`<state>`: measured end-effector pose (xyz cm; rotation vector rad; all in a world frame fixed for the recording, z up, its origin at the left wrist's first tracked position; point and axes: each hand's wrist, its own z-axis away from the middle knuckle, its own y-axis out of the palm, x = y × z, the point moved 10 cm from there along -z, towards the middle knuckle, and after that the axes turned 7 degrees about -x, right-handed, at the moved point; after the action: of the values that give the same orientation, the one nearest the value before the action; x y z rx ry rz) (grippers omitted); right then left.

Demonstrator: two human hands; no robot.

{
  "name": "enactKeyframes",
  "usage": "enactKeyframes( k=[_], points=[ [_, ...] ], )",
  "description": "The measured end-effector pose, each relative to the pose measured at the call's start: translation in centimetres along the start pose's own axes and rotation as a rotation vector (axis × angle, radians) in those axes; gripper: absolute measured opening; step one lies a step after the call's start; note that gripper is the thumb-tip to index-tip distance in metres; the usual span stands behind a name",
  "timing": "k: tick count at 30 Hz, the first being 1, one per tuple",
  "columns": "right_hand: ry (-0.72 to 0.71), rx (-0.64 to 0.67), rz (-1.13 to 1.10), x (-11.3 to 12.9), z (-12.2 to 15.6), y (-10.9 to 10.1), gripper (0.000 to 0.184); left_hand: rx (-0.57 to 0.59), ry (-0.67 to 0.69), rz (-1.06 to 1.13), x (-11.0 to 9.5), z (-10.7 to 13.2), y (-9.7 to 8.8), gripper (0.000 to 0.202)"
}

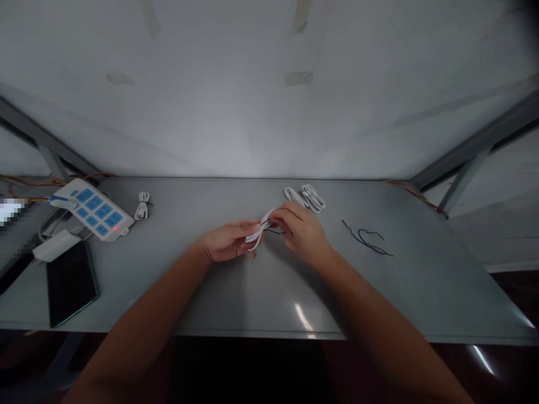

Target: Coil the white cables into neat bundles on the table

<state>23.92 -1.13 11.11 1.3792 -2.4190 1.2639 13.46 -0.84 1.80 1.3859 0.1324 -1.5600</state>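
Observation:
A coiled white cable (255,238) is held just above the grey table, between the fingers and thumb of my left hand (229,241). A thin black twist tie (275,231) crosses the middle of that bundle, with one loose end trailing to the right. My right hand (305,231) is closed in a pinch at the bundle's upper end, on the tie; its fingers partly hide both. Just behind my right hand lie two more coiled white cables (312,198) (295,196). Several loose black ties (366,242) rest on the table to the right.
On the left, a small tied white cable bundle (143,206) lies beside a white power strip (101,212) with blue sockets and a red light. A dark tablet (72,283) and a white adapter (56,246) lie nearer. A pale wall (248,112) rises behind the table (421,292).

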Motion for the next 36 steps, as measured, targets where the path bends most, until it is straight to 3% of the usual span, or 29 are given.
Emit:
enactKeyframes(
  k=[5,9,11,13,15,17,19,21,23,24,27,29,30,33,35,36],
  points=[
    [0.015,-0.053,0.13,-1.0,-0.4,-0.7,0.023,-0.046,-0.019,-0.153,0.4,0.0,-0.6,0.034],
    [0.081,-0.108,0.3,-2.9,-0.9,-3.1,0.02,-0.075,0.06,-0.345,-0.2,-0.1,-1.0,0.035],
    [0.211,-0.069,0.43,-5.6,-0.5,-5.5,0.018,-0.077,0.084,-0.441,-0.5,0.1,-1.1,0.036],
    [0.453,0.057,0.527,-9.8,1.1,-8.3,0.017,-0.06,0.064,-0.46,-0.4,0.2,-1.1,0.037],
    [0.772,0.261,0.529,-14.5,4.6,-10.8,0.018,-0.04,0.034,-0.434,-0.1,0.1,-1.0,0.038],
    [0.979,0.493,0.475,-17.6,8.4,-12.3,0.023,-0.045,0.03,-0.416,0.0,-0.2,-1.1,0.038],
    [1.021,0.513,0.468,-19.0,9.8,-13.8,0.019,-0.069,0.058,-0.422,-0.1,-0.6,-1.2,0.036],
    [0.953,0.373,0.528,-19.0,8.7,-14.6,0.008,-0.09,0.092,-0.461,-0.4,-0.9,-1.3,0.036],
    [0.794,0.192,0.506,-16.7,6.3,-13.5,0.01,-0.12,0.113,-0.551,-0.6,-1.0,-1.4,0.039],
    [0.652,0.136,0.368,-14.5,4.7,-11.6,0.018,-0.138,0.122,-0.606,-0.7,-1.0,-1.5,0.041],
    [0.263,0.203,0.002,-6.4,1.6,-3.9,0.052,-0.187,0.199,-0.705,-1.2,-1.0,-1.5,0.044],
    [0.11,0.284,0.019,-2.4,1.1,0.6,0.061,-0.197,0.277,-0.684,-1.5,-1.1,-1.3,0.044],
    [0.07,0.293,0.051,-1.2,1.1,2.2,0.056,-0.201,0.304,-0.66,-1.6,-1.2,-1.3,0.044],
    [0.101,0.315,0.106,-1.6,1.3,4.5,0.031,-0.297,0.351,-0.624,-2.4,-1.3,-2.5,0.043],
    [0.199,0.279,0.098,-4.5,1.5,3.4,0.028,-0.506,0.423,-0.734,-4.4,-0.4,-4.8,0.042],
    [0.279,0.202,0.145,-6.7,1.6,1.6,0.025,-0.661,0.471,-0.839,-5.9,0.6,-6.2,0.042]
  ],
)
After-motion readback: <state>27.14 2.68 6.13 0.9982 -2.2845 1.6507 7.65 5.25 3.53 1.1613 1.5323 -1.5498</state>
